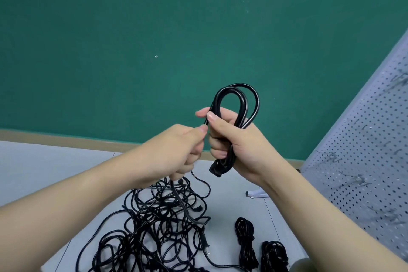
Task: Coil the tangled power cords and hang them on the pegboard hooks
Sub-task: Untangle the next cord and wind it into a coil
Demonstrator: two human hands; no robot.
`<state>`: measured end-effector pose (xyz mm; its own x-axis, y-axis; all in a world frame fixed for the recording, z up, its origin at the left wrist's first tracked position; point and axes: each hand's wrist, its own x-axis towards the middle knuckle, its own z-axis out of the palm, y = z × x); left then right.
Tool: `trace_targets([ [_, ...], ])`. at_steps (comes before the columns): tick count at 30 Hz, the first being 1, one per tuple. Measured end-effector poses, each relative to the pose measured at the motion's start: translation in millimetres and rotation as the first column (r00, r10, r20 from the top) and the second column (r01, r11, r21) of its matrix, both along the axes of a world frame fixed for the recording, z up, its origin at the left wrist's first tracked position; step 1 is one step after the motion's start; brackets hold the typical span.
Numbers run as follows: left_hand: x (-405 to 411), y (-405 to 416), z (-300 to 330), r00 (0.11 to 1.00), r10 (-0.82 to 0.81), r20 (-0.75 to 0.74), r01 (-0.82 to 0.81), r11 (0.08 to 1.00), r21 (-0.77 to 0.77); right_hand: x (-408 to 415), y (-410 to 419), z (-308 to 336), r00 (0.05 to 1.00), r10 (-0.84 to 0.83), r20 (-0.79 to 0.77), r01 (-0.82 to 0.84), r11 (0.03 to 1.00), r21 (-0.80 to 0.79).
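Fingers of the right hand (229,139) curl around a partly wound black power cord (237,104), its loops standing up above the fist and a plug end (215,171) poking out below it. Just beside it, the left hand (178,150) pinches the same cord's free length between thumb and forefinger, the two hands almost touching. From the left fist the cord drops down into the tangled pile of cords (154,227) spread on the grey floor (33,172). Near the pile, toward the lower right, lie two finished bundles (245,240), side by side, apart from the tangle. At the right edge leans a white pegboard (364,161) with metal hooks (331,157) on it, none of them carrying a cord. Behind everything stands a green wall (132,28).
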<state>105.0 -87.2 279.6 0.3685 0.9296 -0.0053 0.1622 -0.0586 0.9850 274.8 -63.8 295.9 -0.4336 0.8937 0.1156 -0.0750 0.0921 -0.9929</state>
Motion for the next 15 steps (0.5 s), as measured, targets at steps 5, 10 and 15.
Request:
trace_targets([
  [5, 2, -4, -6, 1.000, -0.015, 0.027, 0.015, 1.000, 0.002, -3, 2, 2, 0.998, -0.068, 0.004, 0.068, 0.998, -0.010],
  [10, 2, -5, -52, 0.975, -0.050, -0.216, 0.072, 0.993, 0.093, -4, 11, 3, 0.965, -0.254, -0.068, 0.249, 0.966, -0.071],
  [15, -3, -8, -96, 0.865, -0.163, -0.475, 0.192, 0.981, 0.014, 3, 18, 9, 0.901, -0.278, -0.332, 0.180, 0.938, -0.297],
])
